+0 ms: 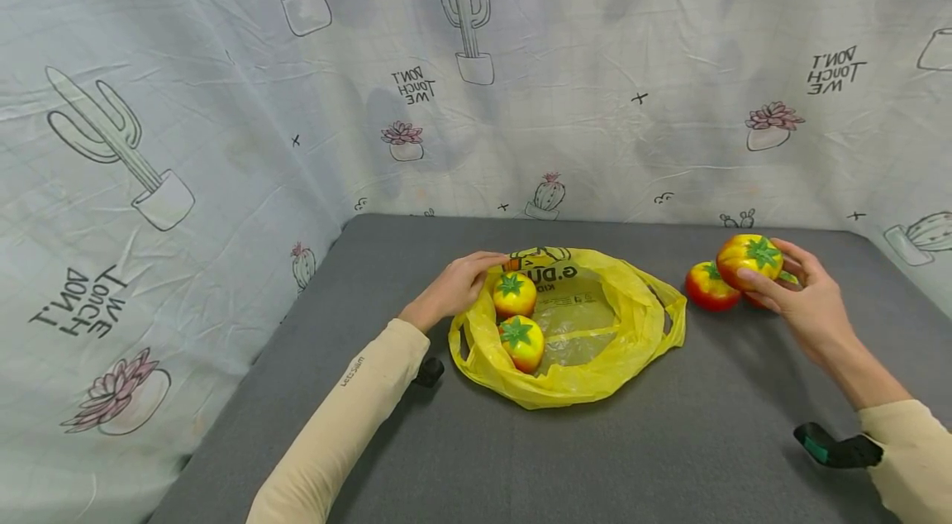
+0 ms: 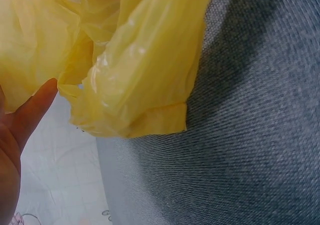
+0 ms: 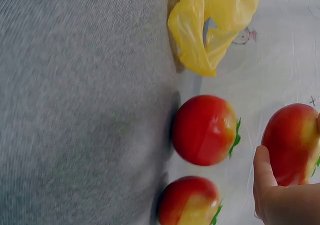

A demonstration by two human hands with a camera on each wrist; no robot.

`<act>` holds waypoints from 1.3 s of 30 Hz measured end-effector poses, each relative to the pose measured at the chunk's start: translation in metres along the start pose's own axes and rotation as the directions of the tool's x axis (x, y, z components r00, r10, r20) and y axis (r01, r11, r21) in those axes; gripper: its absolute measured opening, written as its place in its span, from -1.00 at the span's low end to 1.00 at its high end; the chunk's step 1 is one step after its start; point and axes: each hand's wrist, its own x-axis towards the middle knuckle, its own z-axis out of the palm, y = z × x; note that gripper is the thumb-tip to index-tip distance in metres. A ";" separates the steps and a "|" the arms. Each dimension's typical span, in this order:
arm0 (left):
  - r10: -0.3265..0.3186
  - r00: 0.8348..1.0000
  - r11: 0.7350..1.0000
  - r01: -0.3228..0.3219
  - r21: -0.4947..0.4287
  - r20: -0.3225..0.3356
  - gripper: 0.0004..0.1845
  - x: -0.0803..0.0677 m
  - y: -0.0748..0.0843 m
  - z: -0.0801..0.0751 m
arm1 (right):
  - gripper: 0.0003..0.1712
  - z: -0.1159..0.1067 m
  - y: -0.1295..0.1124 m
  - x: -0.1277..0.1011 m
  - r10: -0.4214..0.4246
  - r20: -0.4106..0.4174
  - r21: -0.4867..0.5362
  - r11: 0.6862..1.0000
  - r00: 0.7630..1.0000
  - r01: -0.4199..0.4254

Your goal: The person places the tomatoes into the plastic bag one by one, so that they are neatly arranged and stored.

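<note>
Yellow plastic on the worktop [image 1: 506, 458] is our bag [image 1: 580, 388], its mouth wide and dark lettering reading backwards inside. Two red-and-yellow tomatoes sit in it along the left side, a back tomato [image 1: 515, 295] and a front tomato [image 1: 523, 344]. We've got another, the held tomato [image 1: 746, 254], up in our right hand [image 1: 814, 301], thumb and fingers pinching it from either side, well clear of the bag. Below it, the near-bag tomato [image 3: 204, 130] and its neighbour [image 3: 189, 197] rest on the worktop, to the right of the bag's loose handle [image 1: 675, 317]. Our left hand [image 1: 461, 280] is at the bag's left rim, thumb straight against the plastic; honestly we can't tell whether the fingers there are pinching it. Beige sleeves [image 1: 349, 416] on both arms, cactus-print curtain [image 1: 550, 135] behind.
</note>
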 end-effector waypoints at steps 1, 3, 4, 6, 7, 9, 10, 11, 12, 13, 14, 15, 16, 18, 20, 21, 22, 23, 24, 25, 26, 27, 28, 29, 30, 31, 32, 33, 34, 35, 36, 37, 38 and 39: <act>0.000 1.000 1.000 0.000 -0.001 -0.001 -0.50 0.000 0.000 0.000 | -0.10 0.001 0.001 0.001 -0.010 0.001 0.007 1.000 1.000 0.010; -0.002 1.000 1.000 0.002 -0.004 -0.001 -0.50 0.000 0.000 0.000 | -0.11 0.004 0.000 0.000 -0.022 0.023 0.001 1.000 1.000 0.022; -0.003 1.000 1.000 0.003 -0.005 0.000 -0.50 0.000 0.000 0.000 | -0.10 0.005 0.000 -0.001 -0.027 0.036 -0.011 1.000 0.999 0.027; 0.001 1.000 1.000 -0.001 -0.004 -0.001 -0.50 0.001 0.000 0.000 | -0.11 0.010 -0.001 -0.003 -0.034 0.061 -0.039 0.999 0.998 0.036; 0.003 1.000 1.000 -0.003 -0.003 -0.001 -0.51 0.001 0.000 0.000 | -0.12 0.013 -0.003 -0.005 -0.036 0.073 -0.061 0.997 0.997 0.041; 0.007 1.000 1.000 -0.007 0.000 -0.002 -0.51 0.001 -0.001 0.000 | -0.15 0.020 -0.009 -0.010 -0.036 0.090 -0.127 0.991 0.995 0.047; 0.009 1.000 1.000 -0.009 0.002 -0.004 -0.51 0.001 -0.001 0.000 | -0.15 0.026 -0.014 -0.013 -0.027 0.080 -0.142 0.989 0.996 0.038; 0.011 1.000 1.000 -0.011 0.004 -0.004 -0.51 0.001 -0.001 0.000 | -0.16 0.031 -0.021 -0.018 -0.029 0.090 -0.167 0.985 0.995 0.044; 0.011 1.000 1.000 -0.011 0.004 -0.004 -0.51 0.001 -0.001 0.000 | -0.17 0.037 -0.029 -0.023 -0.031 0.100 -0.187 0.981 0.994 0.050; 0.011 1.000 1.000 -0.011 0.003 -0.004 -0.51 0.001 -0.001 0.000 | -0.18 0.042 -0.038 -0.028 -0.035 0.109 -0.201 0.978 0.993 0.057; 0.010 1.000 1.000 -0.010 0.002 -0.004 -0.51 0.001 -0.001 0.000 | -0.18 0.048 -0.046 -0.032 -0.039 0.119 -0.191 0.980 0.992 0.061; 0.008 1.000 1.000 -0.008 -0.001 -0.003 -0.50 0.001 -0.001 0.000 | -0.19 0.053 -0.054 -0.037 -0.042 0.132 -0.188 0.980 0.990 0.066; 0.007 1.000 1.000 -0.007 -0.001 -0.003 -0.50 0.001 0.000 0.000 | -0.19 0.058 -0.062 -0.041 -0.045 0.146 -0.176 0.982 0.988 0.071; 0.003 1.000 1.000 -0.003 -0.004 -0.002 -0.51 0.001 0.000 -0.001 | -0.19 0.065 -0.072 -0.047 -0.058 0.176 -0.175 0.981 0.983 0.089; 0.001 1.000 1.000 -0.001 -0.004 -0.002 -0.51 0.001 0.000 -0.001 | -0.20 0.070 -0.077 -0.049 -0.057 0.193 -0.168 0.982 0.980 0.090; 0.000 1.000 1.000 0.000 -0.003 -0.002 -0.51 0.001 0.000 -0.001 | -0.21 0.072 -0.078 -0.049 -0.058 0.198 -0.183 0.979 0.978 0.095; -0.001 1.000 1.000 0.001 -0.002 -0.001 -0.51 0.000 0.000 -0.001 | -0.21 0.074 -0.078 -0.050 -0.057 0.202 -0.186 0.978 0.978 0.095; -0.003 1.000 1.000 0.003 -0.001 0.001 -0.51 0.000 0.001 0.000 | -0.21 0.075 -0.079 -0.050 -0.060 0.206 -0.197 0.975 0.977 0.101; -0.004 1.000 1.000 0.004 -0.002 0.004 -0.50 0.000 0.001 0.000 | -0.21 0.077 -0.079 -0.050 -0.059 0.209 -0.200 0.974 0.976 0.102; -0.004 1.000 1.000 0.004 -0.003 0.007 -0.50 0.000 0.001 0.000 | -0.21 0.079 -0.080 -0.050 -0.059 0.213 -0.198 0.975 0.975 0.102; -0.006 1.000 1.000 0.006 -0.004 0.010 -0.49 0.000 0.001 0.000 | -0.21 0.081 -0.080 -0.050 -0.059 0.216 -0.195 0.975 0.975 0.102; -0.007 1.000 1.000 0.007 -0.006 0.013 -0.49 0.001 0.001 0.000 | -0.20 0.083 -0.081 -0.050 -0.062 0.221 -0.195 0.975 0.973 0.107; -0.008 1.000 1.000 0.008 -0.006 0.015 -0.48 0.001 0.001 0.000 | -0.19 0.085 -0.082 -0.051 -0.063 0.225 -0.187 0.976 0.972 0.107; -0.008 1.000 1.000 0.008 -0.006 0.016 -0.48 0.001 0.001 0.000 | -0.19 0.087 -0.083 -0.051 -0.065 0.233 -0.177 0.978 0.970 0.108; -0.006 1.000 1.000 0.006 -0.006 0.015 -0.48 0.001 0.001 0.000 | -0.18 0.089 -0.084 -0.051 -0.064 0.240 -0.172 0.979 0.969 0.107; -0.006 1.000 1.000 0.006 -0.004 0.014 -0.48 0.001 0.001 0.000 | -0.18 0.091 -0.085 -0.051 -0.066 0.245 -0.168 0.980 0.967 0.109; -0.006 1.000 1.000 0.006 -0.003 0.013 -0.48 0.002 0.001 0.000 | -0.18 0.093 -0.086 -0.051 -0.065 0.251 -0.162 0.981 0.966 0.108; -0.005 1.000 1.000 0.005 -0.002 0.011 -0.48 0.002 0.001 0.000 | -0.17 0.095 -0.086 -0.051 -0.065 0.257 -0.163 0.981 0.964 0.109; -0.004 1.000 1.000 0.004 0.000 0.010 -0.48 0.002 0.001 0.000 | -0.17 0.097 -0.086 -0.051 -0.064 0.262 -0.165 0.980 0.963 0.110; -0.003 1.000 1.000 0.003 0.001 0.010 -0.48 0.002 0.001 0.000 | -0.18 0.098 -0.087 -0.051 -0.062 0.268 -0.172 0.979 0.962 0.111; -0.002 1.000 1.000 0.002 0.002 0.011 -0.47 0.002 0.001 0.000 | -0.18 0.100 -0.087 -0.051 -0.061 0.270 -0.178 0.978 0.961 0.112; -0.002 1.000 1.000 0.002 0.002 0.010 -0.47 0.002 0.001 0.000 | -0.18 0.102 -0.087 -0.051 -0.059 0.274 -0.174 0.979 0.960 0.110; 0.000 1.000 1.000 0.000 0.002 0.010 -0.48 0.002 0.001 0.000 | -0.19 0.103 -0.087 -0.051 -0.057 0.277 -0.170 0.980 0.959 0.107; 0.003 1.000 1.000 -0.003 0.002 0.009 -0.48 0.002 0.001 0.000 | -0.19 0.105 -0.088 -0.051 -0.053 0.279 -0.171 0.980 0.959 0.104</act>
